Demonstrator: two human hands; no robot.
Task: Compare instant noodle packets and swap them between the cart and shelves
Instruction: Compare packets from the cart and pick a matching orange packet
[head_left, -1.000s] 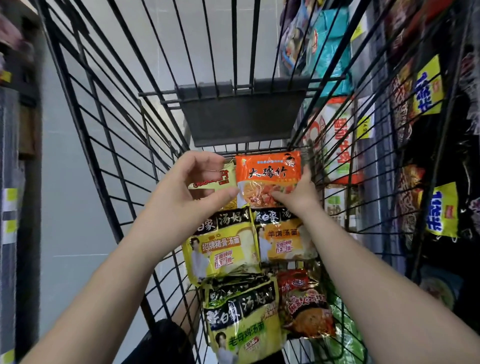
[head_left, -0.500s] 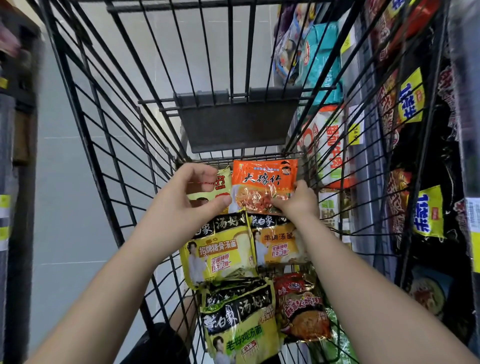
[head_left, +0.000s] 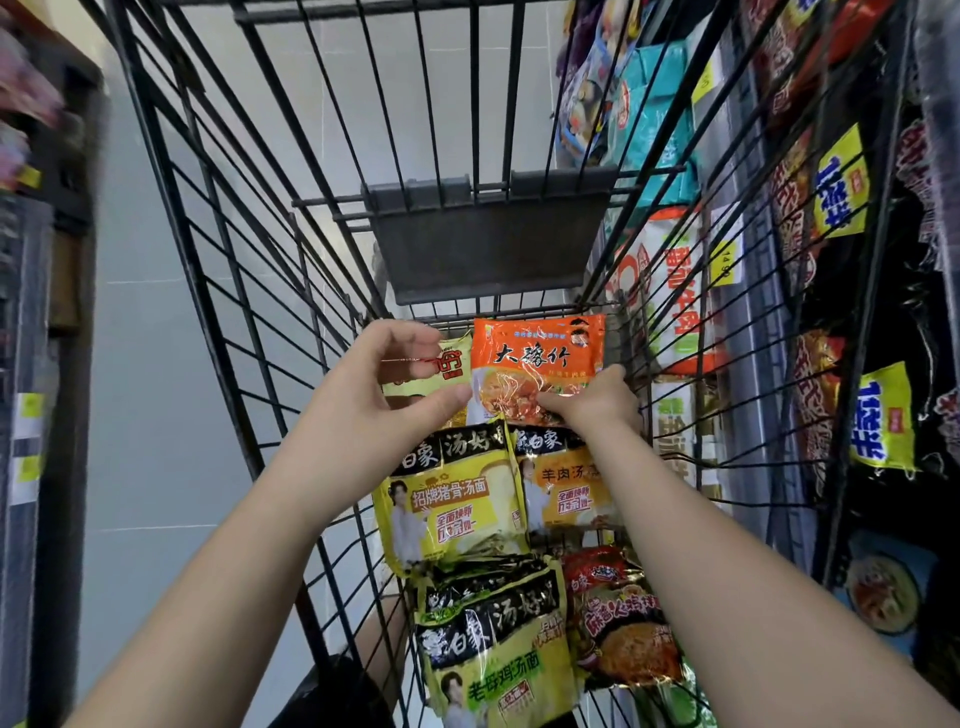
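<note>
The right hand pinches the orange noodle packet at the far end of the cart. The left hand curves half open beside it. You cannot tell if it holds anything.

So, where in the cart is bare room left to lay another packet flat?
Only a narrow strip of bare cart floor, between the left wire wall and the yellow pork-bone packet, looks free. Elsewhere it is crowded: packets lie edge to edge in two columns up to the far wall, where the right hand pinches the orange packet.
</note>
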